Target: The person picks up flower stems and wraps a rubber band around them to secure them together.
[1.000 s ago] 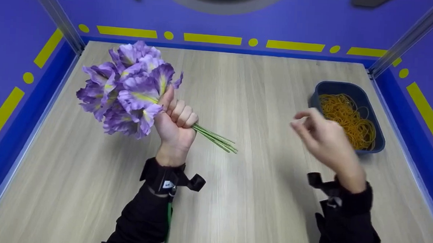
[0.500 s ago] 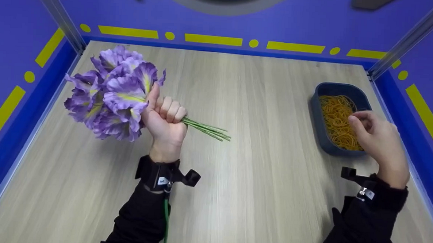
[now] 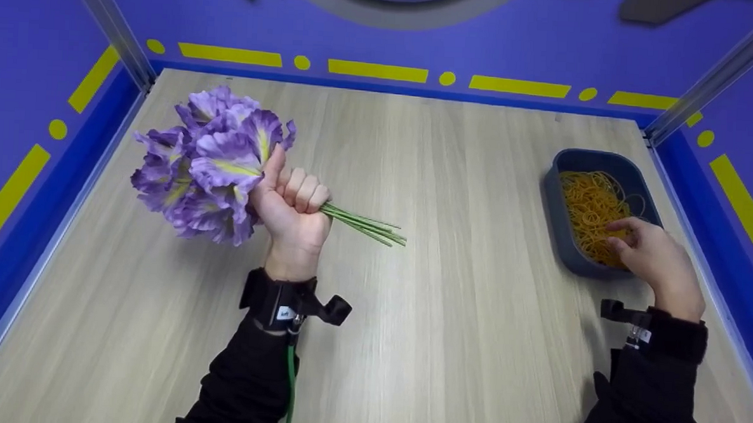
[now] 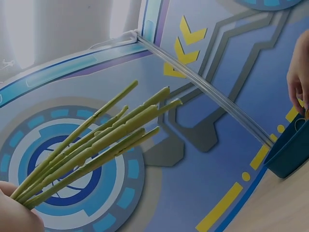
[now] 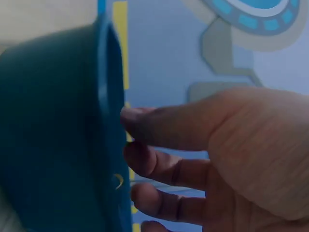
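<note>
My left hand (image 3: 297,214) grips a bunch of purple flowers (image 3: 220,160) by the green stems (image 3: 369,226), thumb up against the blooms. The blooms tilt to the left and the stem ends stick out to the right. In the left wrist view the bare stem ends (image 4: 101,135) fan out from the hand. At the right, my right hand (image 3: 657,259) reaches over the near rim of a dark blue bin (image 3: 557,226) of yellow rubber bands (image 3: 589,211). Its thumb and fingers (image 5: 164,128) are bent with a gap between; no band shows clearly held.
The wooden table (image 3: 449,291) lies between the two hands. Blue panels (image 3: 384,46) with yellow marks wall it in at the back and sides. The bin stands near the right edge. A green cable (image 3: 290,386) runs along the left sleeve.
My right hand has moved right to the bin, then lowered with its fingers parting. My left hand, still gripping the flowers, has shifted slightly left and stays raised.
</note>
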Demonstrator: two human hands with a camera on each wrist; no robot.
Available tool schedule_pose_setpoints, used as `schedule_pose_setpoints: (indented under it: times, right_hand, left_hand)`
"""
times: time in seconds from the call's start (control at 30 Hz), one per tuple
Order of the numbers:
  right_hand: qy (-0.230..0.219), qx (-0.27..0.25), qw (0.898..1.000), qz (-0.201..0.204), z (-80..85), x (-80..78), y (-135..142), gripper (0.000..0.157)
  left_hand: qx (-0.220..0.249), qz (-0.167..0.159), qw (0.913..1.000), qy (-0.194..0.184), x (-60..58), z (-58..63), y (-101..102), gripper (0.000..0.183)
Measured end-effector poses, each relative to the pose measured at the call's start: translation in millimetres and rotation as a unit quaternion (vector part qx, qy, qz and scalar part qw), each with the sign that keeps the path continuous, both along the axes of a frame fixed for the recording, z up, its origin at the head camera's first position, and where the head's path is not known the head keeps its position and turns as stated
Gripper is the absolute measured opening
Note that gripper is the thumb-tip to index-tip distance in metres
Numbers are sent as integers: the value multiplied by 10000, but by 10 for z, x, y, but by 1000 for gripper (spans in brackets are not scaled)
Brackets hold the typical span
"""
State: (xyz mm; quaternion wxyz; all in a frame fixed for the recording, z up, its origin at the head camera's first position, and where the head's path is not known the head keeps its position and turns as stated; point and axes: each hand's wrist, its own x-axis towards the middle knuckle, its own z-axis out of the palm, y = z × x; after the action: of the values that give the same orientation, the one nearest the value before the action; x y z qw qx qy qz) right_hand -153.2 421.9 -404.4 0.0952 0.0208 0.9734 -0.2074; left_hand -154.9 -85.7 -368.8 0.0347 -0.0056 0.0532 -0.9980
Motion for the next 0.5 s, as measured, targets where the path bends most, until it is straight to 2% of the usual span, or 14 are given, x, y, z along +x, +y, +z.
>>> schedule_pose_setpoints:
  times: [0.3, 0.5]
  right_hand:
    - [-207, 28, 9993, -309, -204, -64, 111, 40]
    - [159, 121, 9990, -391, -295, -79, 103, 26]
  left_hand:
    - [82, -111, 9997, -178, -9, -20, -1, 53]
    - [191, -125, 9997, -120, -7, -19, -16, 53]
